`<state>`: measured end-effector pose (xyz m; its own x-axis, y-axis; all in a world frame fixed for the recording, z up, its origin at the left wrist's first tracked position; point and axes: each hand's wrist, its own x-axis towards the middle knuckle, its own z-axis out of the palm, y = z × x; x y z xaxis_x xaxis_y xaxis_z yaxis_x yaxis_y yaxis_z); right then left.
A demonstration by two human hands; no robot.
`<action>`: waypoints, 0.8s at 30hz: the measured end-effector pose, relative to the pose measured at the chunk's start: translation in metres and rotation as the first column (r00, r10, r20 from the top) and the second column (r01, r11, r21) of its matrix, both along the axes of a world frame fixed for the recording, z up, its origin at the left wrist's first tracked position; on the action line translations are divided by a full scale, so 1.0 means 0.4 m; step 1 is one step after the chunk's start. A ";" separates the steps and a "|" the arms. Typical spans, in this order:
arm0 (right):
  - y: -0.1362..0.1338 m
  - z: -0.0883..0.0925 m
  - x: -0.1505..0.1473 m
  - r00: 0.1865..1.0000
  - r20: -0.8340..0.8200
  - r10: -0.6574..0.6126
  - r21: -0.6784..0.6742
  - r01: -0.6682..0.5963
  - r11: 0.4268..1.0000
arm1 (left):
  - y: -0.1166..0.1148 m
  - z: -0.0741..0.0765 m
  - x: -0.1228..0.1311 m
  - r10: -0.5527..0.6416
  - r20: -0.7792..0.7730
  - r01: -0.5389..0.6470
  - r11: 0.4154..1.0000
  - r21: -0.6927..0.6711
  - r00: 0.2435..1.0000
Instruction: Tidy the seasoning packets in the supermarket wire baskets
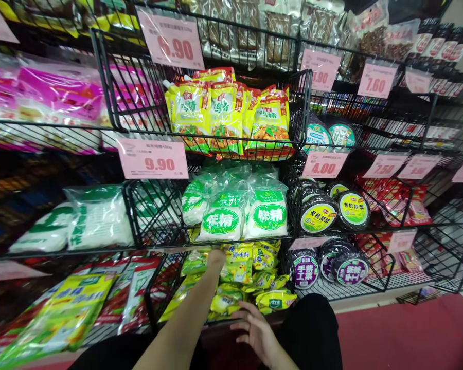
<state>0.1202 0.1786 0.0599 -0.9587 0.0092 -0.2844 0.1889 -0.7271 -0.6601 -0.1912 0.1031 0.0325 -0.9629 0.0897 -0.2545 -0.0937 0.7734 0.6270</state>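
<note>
My left hand [216,259] reaches into the bottom wire basket, among the yellow seasoning packets [237,264]. Its fingers are hidden behind the front packets, so I cannot make out whether they grip one. My right hand [254,329] is lower and nearer to me, by the basket's front edge. Its fingers are spread and nothing is in them. Close above its fingertips lie smaller yellow packets [275,299] with green labels. White bags with green print [221,218] stand upright in the basket directly above my left hand.
Yellow pouches [226,113] fill a higher basket. Round dark packs [318,216] and red packets [416,203] are to the right. A large yellow-green bag [67,311] lies at lower left. Pink price tags [152,158] hang from the wire edges. My knee [312,329] is close to the shelf.
</note>
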 end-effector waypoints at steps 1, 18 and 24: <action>0.001 -0.001 -0.002 1.000 0.003 -0.002 -0.004 0.002 1.000 | 0.003 0.000 -0.009 0.000 0.012 0.000 1.000 -0.004 1.000; -0.020 -0.012 -0.014 0.995 0.049 0.082 0.059 -0.085 0.995 | -0.460 -0.097 0.185 -0.601 -0.096 0.576 0.792 -0.200 0.793; -0.015 -0.028 -0.010 0.997 0.055 0.059 0.065 -0.062 0.996 | -0.470 -0.049 0.203 -0.559 -0.023 0.493 0.748 -0.445 0.829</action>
<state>0.1160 0.1727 0.0486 -0.9416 -0.0275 -0.3356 0.2671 -0.6679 -0.6946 -0.1100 -0.0848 0.0129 -0.8214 0.5147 -0.2458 0.4700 0.8549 0.2197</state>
